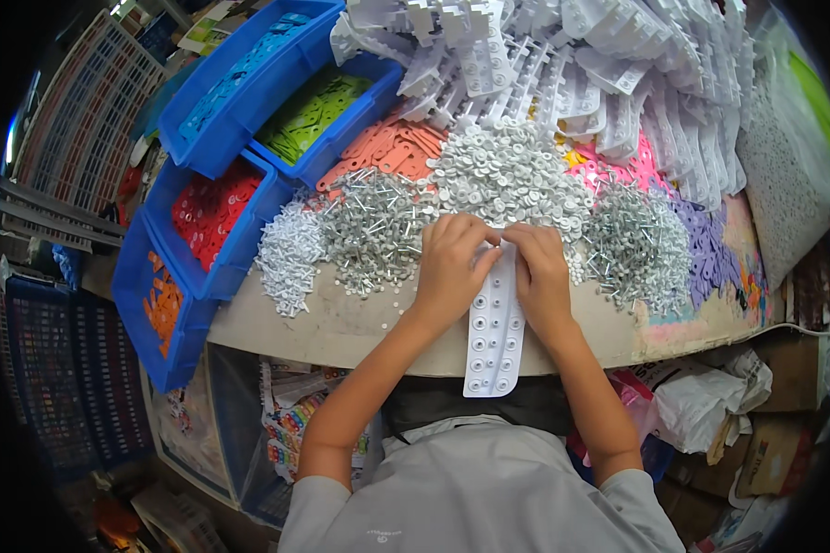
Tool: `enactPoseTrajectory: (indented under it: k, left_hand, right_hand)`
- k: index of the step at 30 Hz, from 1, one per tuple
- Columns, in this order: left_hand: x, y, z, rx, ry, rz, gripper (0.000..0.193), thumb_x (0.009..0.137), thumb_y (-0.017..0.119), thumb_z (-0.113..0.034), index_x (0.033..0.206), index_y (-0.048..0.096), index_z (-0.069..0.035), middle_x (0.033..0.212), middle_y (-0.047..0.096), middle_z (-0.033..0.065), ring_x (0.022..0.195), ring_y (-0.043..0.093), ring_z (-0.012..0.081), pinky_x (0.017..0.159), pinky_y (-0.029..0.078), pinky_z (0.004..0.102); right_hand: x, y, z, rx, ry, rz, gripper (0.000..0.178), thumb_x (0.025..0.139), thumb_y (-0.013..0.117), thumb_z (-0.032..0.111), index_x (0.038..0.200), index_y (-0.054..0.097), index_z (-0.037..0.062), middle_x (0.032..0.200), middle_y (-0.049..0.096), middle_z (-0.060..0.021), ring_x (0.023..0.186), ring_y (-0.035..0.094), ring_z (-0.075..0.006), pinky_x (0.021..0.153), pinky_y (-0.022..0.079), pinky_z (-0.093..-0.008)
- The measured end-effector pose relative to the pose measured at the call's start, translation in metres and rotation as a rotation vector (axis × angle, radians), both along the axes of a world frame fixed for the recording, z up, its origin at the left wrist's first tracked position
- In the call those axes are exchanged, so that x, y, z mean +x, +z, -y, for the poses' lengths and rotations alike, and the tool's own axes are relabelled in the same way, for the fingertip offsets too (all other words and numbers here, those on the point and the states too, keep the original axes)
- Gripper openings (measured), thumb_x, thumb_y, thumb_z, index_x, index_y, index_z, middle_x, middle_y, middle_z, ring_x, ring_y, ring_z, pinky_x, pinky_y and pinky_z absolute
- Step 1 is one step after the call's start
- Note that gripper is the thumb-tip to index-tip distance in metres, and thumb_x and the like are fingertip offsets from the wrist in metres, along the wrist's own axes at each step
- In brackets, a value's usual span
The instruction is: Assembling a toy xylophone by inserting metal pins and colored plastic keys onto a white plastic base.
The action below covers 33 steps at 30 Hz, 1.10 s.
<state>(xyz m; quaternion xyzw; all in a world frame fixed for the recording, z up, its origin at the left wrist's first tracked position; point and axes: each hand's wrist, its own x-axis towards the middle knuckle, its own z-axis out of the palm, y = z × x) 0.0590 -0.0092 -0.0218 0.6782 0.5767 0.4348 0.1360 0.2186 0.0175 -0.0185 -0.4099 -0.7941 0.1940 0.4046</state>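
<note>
A long white plastic strip with rows of round sockets points toward me, its near end past the table edge. My left hand is closed at the strip's far end, thumb and fingertips pinched together. My right hand grips the same end from the other side, its thumb along the strip's edge. Any small part between the fingertips is hidden. Just beyond the hands lies a heap of small white round caps. Metal pins are piled on either side, one pile by my left hand and another by my right.
White strips are stacked high at the back. Blue bins at left hold blue, green, red and orange pieces. Small white pins, coral pieces and purple pieces lie on the table. A clear bag stands at right.
</note>
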Motion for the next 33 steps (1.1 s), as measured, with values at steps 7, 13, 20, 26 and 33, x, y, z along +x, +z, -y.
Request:
enactPoseTrajectory:
  k: [7, 13, 20, 26, 33]
  left_hand:
    - [0.005, -0.006, -0.001, 0.021, 0.016, -0.076, 0.015, 0.081, 0.078, -0.012, 0.093, 0.070, -0.009, 0.099, 0.063, 0.0050, 0.102, 0.058, 0.0260, 0.093, 0.039, 0.0399]
    - [0.005, 0.001, 0.012, 0.106, -0.066, -0.219, 0.013, 0.081, 0.076, -0.010, 0.092, 0.070, -0.009, 0.102, 0.065, 0.0046, 0.101, 0.059, 0.0248, 0.092, 0.039, 0.0414]
    - [-0.050, 0.023, 0.027, 0.047, 0.248, -0.188, 0.007, 0.086, 0.074, -0.014, 0.089, 0.071, -0.009, 0.098, 0.067, 0.0037, 0.099, 0.059, 0.0235, 0.091, 0.037, 0.0403]
    - [-0.059, 0.014, 0.018, 0.014, 0.213, -0.334, 0.008, 0.085, 0.076, -0.015, 0.085, 0.070, -0.008, 0.090, 0.063, 0.0033, 0.095, 0.056, 0.0240, 0.089, 0.037, 0.0405]
    - [-0.041, 0.001, 0.007, -0.092, 0.186, -0.571, 0.015, 0.080, 0.080, -0.018, 0.083, 0.069, -0.008, 0.090, 0.058, 0.0060, 0.095, 0.054, 0.0267, 0.090, 0.038, 0.0425]
  right_hand:
    - [0.000, -0.006, -0.001, 0.005, -0.007, -0.031, 0.029, 0.080, 0.060, -0.015, 0.103, 0.067, 0.0012, 0.106, 0.068, -0.0132, 0.098, 0.060, -0.0329, 0.086, 0.049, -0.0401]
    - [0.002, -0.002, 0.000, 0.006, -0.003, -0.029, 0.027, 0.081, 0.061, -0.014, 0.103, 0.067, 0.0009, 0.105, 0.068, -0.0139, 0.099, 0.061, -0.0332, 0.086, 0.050, -0.0404]
    - [0.065, 0.033, 0.003, 0.062, -0.372, 0.326, 0.009, 0.086, 0.069, 0.003, 0.095, 0.067, 0.0036, 0.094, 0.065, -0.0120, 0.092, 0.058, -0.0323, 0.083, 0.043, -0.0437]
    - [0.105, 0.019, 0.007, 0.040, -0.387, 0.559, 0.008, 0.084, 0.071, 0.006, 0.088, 0.064, 0.0040, 0.087, 0.058, -0.0122, 0.089, 0.055, -0.0339, 0.082, 0.043, -0.0448]
    - [0.106, 0.006, 0.008, 0.049, -0.367, 0.546, 0.010, 0.085, 0.069, 0.004, 0.093, 0.063, 0.0035, 0.093, 0.058, -0.0140, 0.093, 0.054, -0.0363, 0.084, 0.042, -0.0459]
